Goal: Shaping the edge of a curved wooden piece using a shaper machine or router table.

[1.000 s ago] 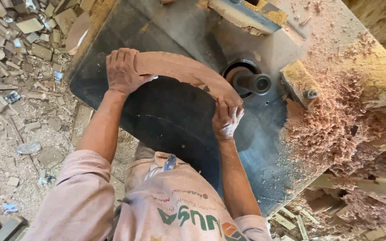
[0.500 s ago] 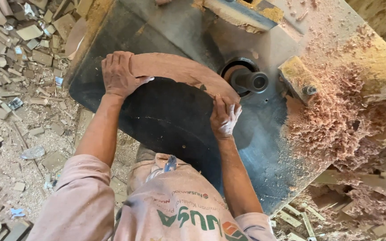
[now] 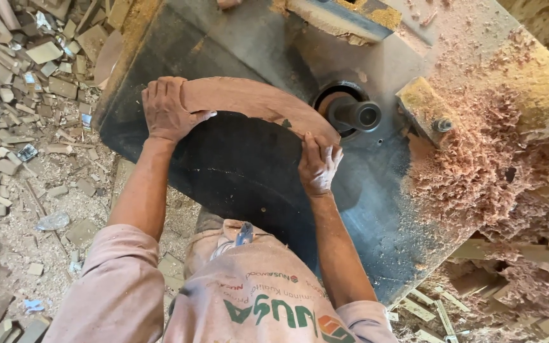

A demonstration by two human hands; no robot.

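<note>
Head view: both hands grip a curved, reddish-brown wooden piece [image 3: 255, 101].

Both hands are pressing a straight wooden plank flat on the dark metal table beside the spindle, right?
Not quite. In the head view the left hand and right hand press a curved wooden piece, not a straight plank, flat on the dark metal table beside the spindle.

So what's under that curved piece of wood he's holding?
The curved wood piece lies on the dark metal machine table. The left hand and right hand cover its ends; the surface directly beneath is hidden.
</note>
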